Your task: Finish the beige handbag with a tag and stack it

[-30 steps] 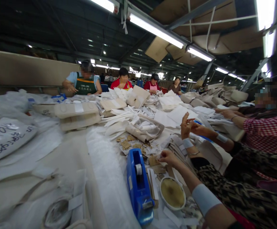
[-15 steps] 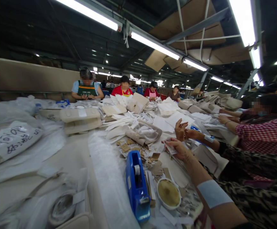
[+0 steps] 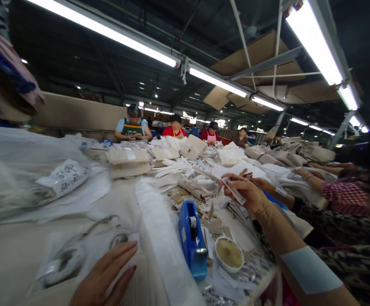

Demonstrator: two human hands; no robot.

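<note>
My left hand (image 3: 106, 276) is low in the view with its fingers stretched out, over a cream, flat padded piece (image 3: 140, 276). Just beyond its fingertips is a small round metallic item (image 3: 118, 240), partly hidden. Over the table's right half, my right hand (image 3: 247, 193) pinches a small whitish packet (image 3: 234, 191) between thumb and fingers; its contents are too small to make out. A blue tape dispenser (image 3: 193, 242) stands between my hands. Beside it is a white bowl (image 3: 241, 264) with a tan, sponge-like fill. Brown tags (image 3: 177, 198) lie scattered beyond the dispenser.
White sheets and cream pouches (image 3: 129, 157) are heaped across the table. A marked plastic bag (image 3: 65, 178) lies at left, and a white foam strip (image 3: 159, 238) runs down the middle. At right, a co-worker's arm (image 3: 285, 195) reaches in close to mine. Several people work opposite.
My left hand has come into view at the bottom. My right hand still holds the packet, now turned more along its length. The view has swung left, and things appear shifted right.
</note>
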